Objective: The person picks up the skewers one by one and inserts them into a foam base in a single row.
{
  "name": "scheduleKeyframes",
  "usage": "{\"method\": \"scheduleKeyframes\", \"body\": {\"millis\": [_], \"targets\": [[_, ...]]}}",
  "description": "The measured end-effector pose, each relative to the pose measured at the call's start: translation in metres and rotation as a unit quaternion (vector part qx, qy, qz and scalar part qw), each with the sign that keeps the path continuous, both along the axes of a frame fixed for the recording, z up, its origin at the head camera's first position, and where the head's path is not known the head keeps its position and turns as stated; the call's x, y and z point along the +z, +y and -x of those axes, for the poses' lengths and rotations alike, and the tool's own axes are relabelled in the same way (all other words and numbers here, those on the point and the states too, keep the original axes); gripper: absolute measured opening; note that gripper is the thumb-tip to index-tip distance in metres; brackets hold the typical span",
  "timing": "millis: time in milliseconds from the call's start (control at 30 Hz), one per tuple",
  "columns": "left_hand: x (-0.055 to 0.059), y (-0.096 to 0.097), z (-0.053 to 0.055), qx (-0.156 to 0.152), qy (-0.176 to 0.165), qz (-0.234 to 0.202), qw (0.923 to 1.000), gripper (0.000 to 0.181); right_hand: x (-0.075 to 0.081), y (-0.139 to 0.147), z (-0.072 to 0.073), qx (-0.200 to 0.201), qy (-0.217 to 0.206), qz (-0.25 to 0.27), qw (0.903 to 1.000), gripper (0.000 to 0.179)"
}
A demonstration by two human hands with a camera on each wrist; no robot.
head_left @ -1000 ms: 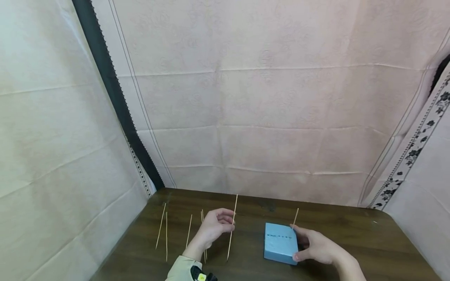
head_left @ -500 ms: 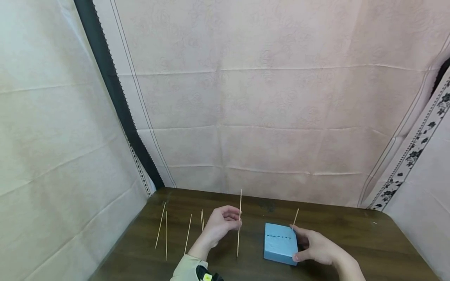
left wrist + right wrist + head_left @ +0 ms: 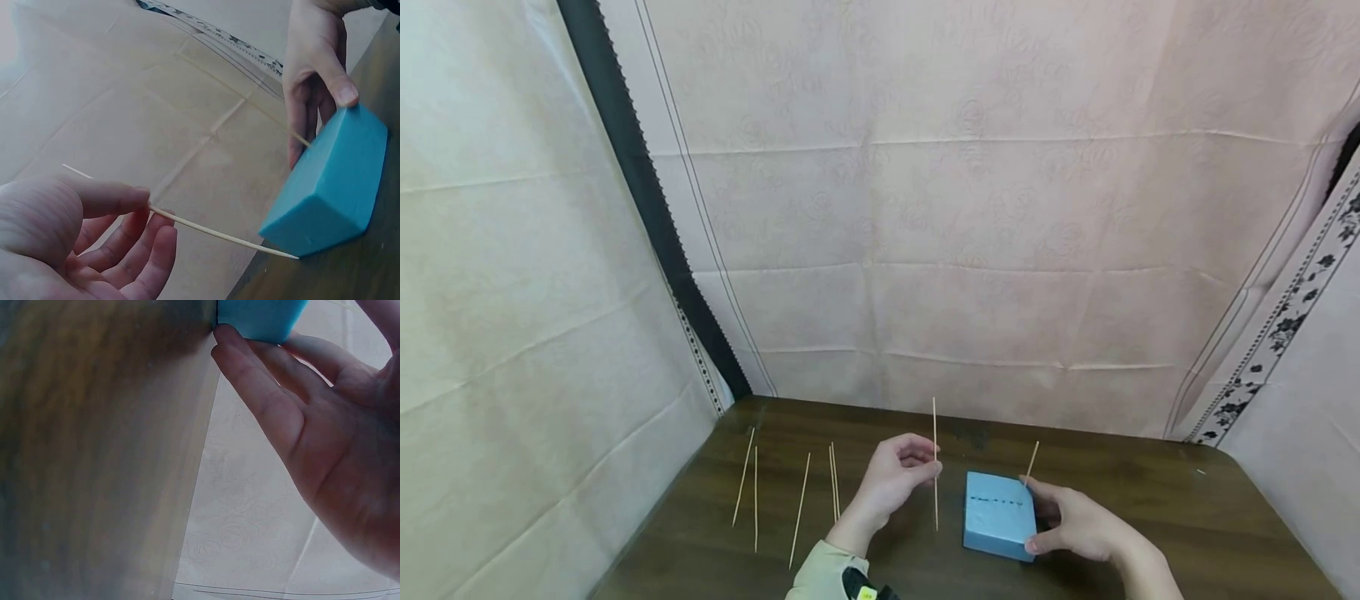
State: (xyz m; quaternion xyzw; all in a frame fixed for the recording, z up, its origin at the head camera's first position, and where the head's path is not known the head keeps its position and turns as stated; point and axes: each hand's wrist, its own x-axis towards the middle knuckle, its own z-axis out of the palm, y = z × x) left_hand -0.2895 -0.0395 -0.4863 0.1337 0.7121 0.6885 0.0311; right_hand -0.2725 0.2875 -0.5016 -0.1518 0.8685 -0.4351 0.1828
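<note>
Brings the thin stick (image 3: pixel 936 504), pinched in the left hand (image 3: pixel 895 475), closer to the blue block (image 3: pixel 1000 517), just left of it, narrowing the gap while gripping, seemingly steadying, that block with the right hand (image 3: pixel 1075 521).

The head view looks forward and down from above, the widest of the 3, with pale cloth (image 3: pixel 970 208) filling most of its frame and the wooden table (image 3: pixel 1195 517) along the bottom; the left wrist view sits close to the left hand (image 3: pixel 69 231) at its lower left, facing across to the blue block (image 3: pixel 337 175) at right, the table slanting steeply; the right wrist view is close to the right hand (image 3: pixel 325 437), table upright at left, cloth beyond; all 3 share the block, cut by the top edge in the right wrist view; head and left wrist views share 2 hands.
</note>
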Motion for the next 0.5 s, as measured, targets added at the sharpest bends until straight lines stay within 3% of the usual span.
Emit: {"method": "scheduleKeyframes", "body": {"millis": [267, 500], "targets": [[0.008, 0.02, -0.003, -0.003, 0.011, -0.061, 0.9981, 0.017, 0.003, 0.001, -0.001, 0.0, 0.005, 0.0, 1.0, 0.103], [0.009, 0.035, -0.007, -0.005, 0.021, -0.071, 0.9972, 0.017, -0.002, 0.002, 0.001, 0.004, 0.003, 0.003, 1.0, 0.102]]}}
